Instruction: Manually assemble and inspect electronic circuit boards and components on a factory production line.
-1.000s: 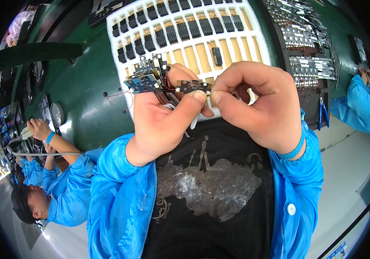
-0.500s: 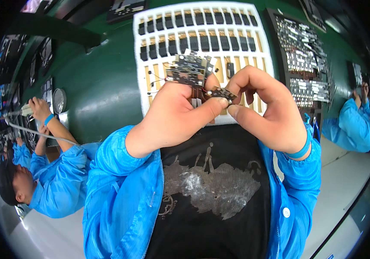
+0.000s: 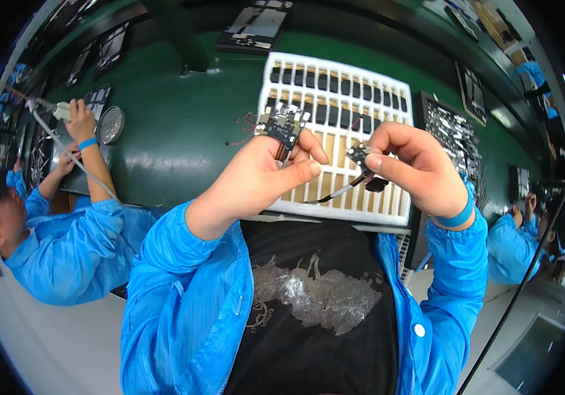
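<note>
My left hand (image 3: 256,174) is closed around a stack of small circuit boards (image 3: 282,123), with thin wires hanging off the stack's left side. Its thumb and forefinger stretch toward the right hand. Between the thumb and fingers of my right hand (image 3: 411,164) is a single small circuit board (image 3: 359,154). From it a dark ribbon cable (image 3: 338,193) curves down to the left, and a small black part (image 3: 376,184) hangs below the fingers. Both hands are above a white foam tray (image 3: 394,214) whose upper slots hold rows of black parts (image 3: 322,81).
A dark tray of boards (image 3: 450,131) stands right of the foam tray on the green table (image 3: 157,158). At the left, a co-worker (image 3: 78,230) holds a light-coloured tool beside a round metal mesh piece (image 3: 110,125). Another person (image 3: 519,240) works at the far right.
My right hand has drawn a board away from the left hand to the right, its cable now showing. My view has shifted, so the foam tray appears farther right and lower.
</note>
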Demonstrator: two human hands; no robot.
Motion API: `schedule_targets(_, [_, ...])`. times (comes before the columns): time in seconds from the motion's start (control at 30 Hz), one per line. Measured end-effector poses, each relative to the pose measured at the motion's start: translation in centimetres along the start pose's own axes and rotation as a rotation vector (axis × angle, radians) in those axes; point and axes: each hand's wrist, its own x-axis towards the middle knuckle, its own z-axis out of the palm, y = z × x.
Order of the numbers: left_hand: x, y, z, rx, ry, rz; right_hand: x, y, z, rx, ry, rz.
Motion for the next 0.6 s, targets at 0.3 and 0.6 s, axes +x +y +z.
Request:
schedule_targets(0.3, [-4.8,0.2,-4.3,0.007,0.065,-0.020,9.8,-4.8,-3.6,0.100,0.146,-0.220])
schedule_targets(0.6, [-7.9,-2.0,-6.0,0.056,0.192,-0.080,31.6,-3.7,-3.6,0.045,0.543,-0.031])
